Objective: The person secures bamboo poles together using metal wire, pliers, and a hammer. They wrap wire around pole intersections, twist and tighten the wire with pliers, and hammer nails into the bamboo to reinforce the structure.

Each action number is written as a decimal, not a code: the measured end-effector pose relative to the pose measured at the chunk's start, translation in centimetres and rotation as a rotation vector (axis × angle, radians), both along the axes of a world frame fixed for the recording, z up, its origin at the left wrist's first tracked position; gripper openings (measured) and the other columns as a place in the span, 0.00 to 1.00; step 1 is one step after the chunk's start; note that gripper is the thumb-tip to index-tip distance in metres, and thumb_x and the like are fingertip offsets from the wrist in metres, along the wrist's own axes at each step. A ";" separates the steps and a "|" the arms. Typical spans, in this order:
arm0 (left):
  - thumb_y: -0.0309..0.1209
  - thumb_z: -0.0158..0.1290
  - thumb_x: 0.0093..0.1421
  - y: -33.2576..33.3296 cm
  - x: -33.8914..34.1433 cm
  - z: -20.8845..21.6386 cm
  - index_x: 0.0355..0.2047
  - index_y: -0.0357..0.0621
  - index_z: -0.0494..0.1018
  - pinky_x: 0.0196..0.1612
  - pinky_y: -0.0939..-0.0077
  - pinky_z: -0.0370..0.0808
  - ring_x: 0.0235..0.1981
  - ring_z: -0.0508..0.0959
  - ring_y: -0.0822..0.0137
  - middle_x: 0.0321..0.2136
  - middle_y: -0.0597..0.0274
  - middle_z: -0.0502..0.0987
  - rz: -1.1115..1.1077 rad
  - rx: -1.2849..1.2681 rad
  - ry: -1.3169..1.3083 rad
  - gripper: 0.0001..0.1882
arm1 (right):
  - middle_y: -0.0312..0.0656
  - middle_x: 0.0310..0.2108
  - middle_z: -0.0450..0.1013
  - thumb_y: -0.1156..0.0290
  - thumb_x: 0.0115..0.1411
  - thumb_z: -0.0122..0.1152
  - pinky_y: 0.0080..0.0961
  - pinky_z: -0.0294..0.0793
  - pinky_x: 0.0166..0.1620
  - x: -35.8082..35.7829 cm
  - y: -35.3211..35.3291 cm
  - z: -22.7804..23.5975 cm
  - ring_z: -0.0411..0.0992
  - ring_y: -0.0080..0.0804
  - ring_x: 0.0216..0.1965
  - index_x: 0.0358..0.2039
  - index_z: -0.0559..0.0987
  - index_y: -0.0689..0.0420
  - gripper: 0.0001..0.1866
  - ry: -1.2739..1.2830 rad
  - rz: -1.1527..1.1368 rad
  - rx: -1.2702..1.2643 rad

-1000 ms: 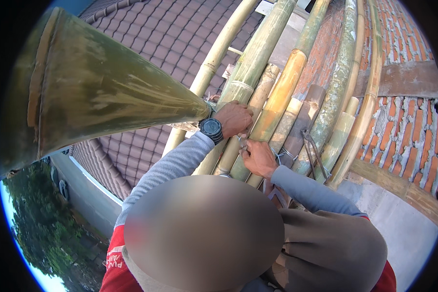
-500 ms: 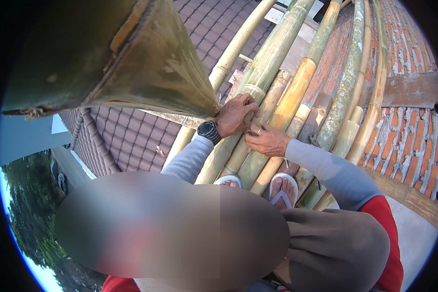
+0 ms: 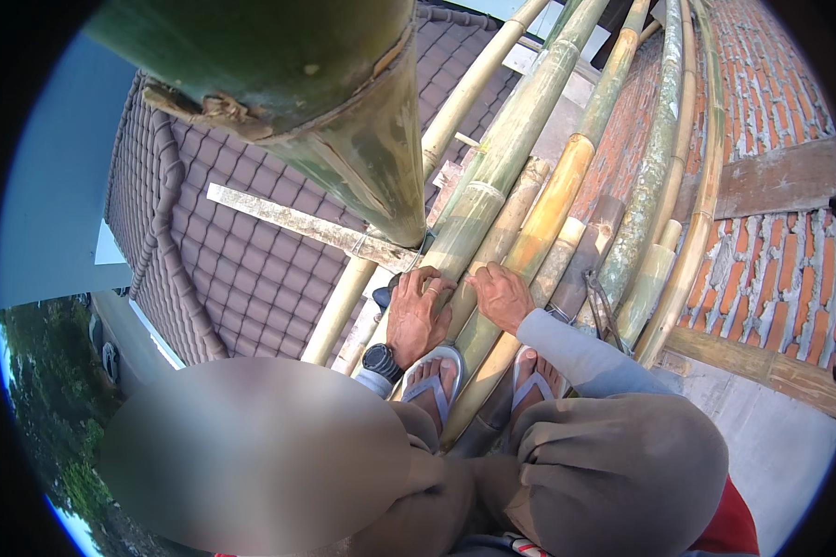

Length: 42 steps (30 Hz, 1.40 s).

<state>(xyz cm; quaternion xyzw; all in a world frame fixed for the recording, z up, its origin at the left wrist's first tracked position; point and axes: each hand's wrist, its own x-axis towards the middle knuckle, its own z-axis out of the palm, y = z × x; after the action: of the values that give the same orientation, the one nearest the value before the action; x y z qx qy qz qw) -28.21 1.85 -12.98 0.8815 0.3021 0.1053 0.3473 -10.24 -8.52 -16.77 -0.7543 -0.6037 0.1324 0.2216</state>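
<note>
The narrow bamboo pole lies just below my fingertips, in the middle of the row. Its long axis slants from near left to far right, and its cut end points far right, well short of its longer neighbours. My left hand is bent low over the near stretch of the thick green pole, its fingers close together. My right hand is curled narrow, fingertips turned left onto the narrow pole. Whether either pinches something thin I cannot tell; the palms hide it. I judge the hands are set so near each other to work at one spot.

To the right, the yellow pole runs nearly alongside; lying side by side, the poles seem meant to bear weight. My sandals stand on them, likely straddled for balance. Dark pincers sit to the right, apparently kept within reach. Left, a bamboo post rises beside a wooden slat, with the tiled roof beyond.
</note>
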 end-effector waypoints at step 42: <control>0.51 0.55 0.63 -4.2 1.8 -5.5 0.57 0.59 0.75 0.68 0.45 0.52 0.69 0.58 0.54 0.67 0.63 0.62 0.179 0.069 0.067 0.24 | 0.53 0.39 0.75 0.79 0.56 0.58 0.44 0.75 0.48 11.0 1.4 20.6 0.75 0.54 0.43 0.41 0.73 0.62 0.11 -0.322 0.472 -0.982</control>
<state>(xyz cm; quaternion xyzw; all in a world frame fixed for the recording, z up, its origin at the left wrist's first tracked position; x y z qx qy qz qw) -26.44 -2.32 -18.49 0.8654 0.3873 0.1167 0.2957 0.78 -7.10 3.84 -0.6241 -0.6498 0.3267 -0.2855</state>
